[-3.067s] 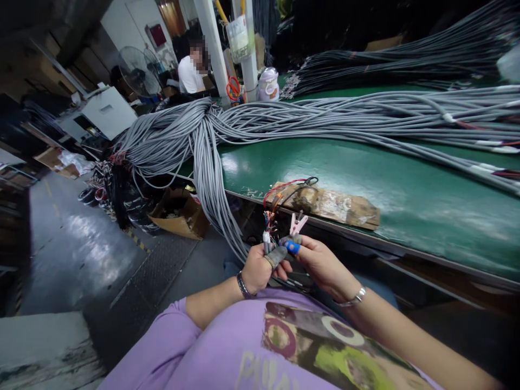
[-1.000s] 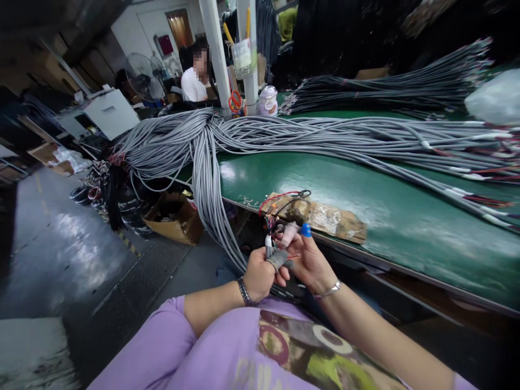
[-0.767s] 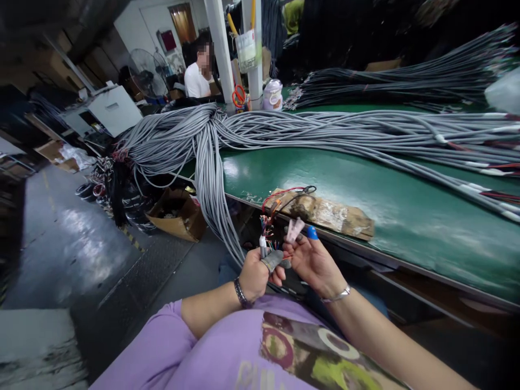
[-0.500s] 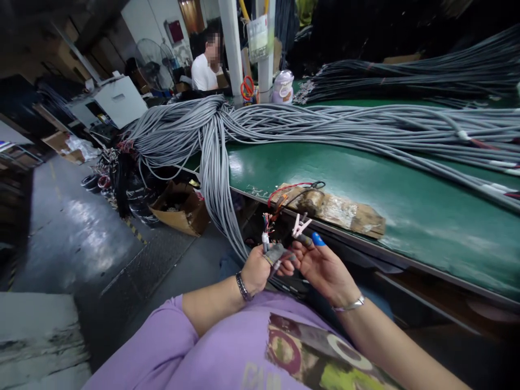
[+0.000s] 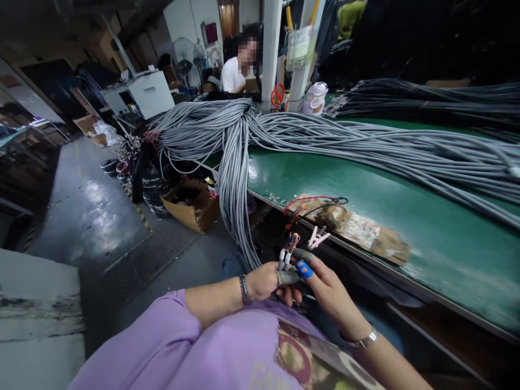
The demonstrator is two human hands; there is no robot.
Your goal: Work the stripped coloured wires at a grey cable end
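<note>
My left hand (image 5: 266,281) is closed around the end of a grey cable (image 5: 281,259) whose thin coloured wires (image 5: 292,241) stick up from my fist; a grey cot covers its thumb. My right hand (image 5: 328,287), with a blue cot on one fingertip, touches the left hand and pinches a small pink clip (image 5: 317,236) just beside the wire ends. Both hands hover in front of my chest, below the edge of the green table (image 5: 365,189). A red and a black lead (image 5: 309,201) run from the clip area up onto the table.
A thick bundle of grey cables (image 5: 325,141) lies across the table and hangs over its left end. A taped cardboard pad (image 5: 357,230) sits at the table edge. Cardboard boxes (image 5: 190,203) and cable coils are on the floor. A person in a white shirt (image 5: 235,73) sits far behind.
My head has turned, so the scene shifted right. My hands sank lower and came closer together; the right hand's fingers closed in on the left hand's cable end.
</note>
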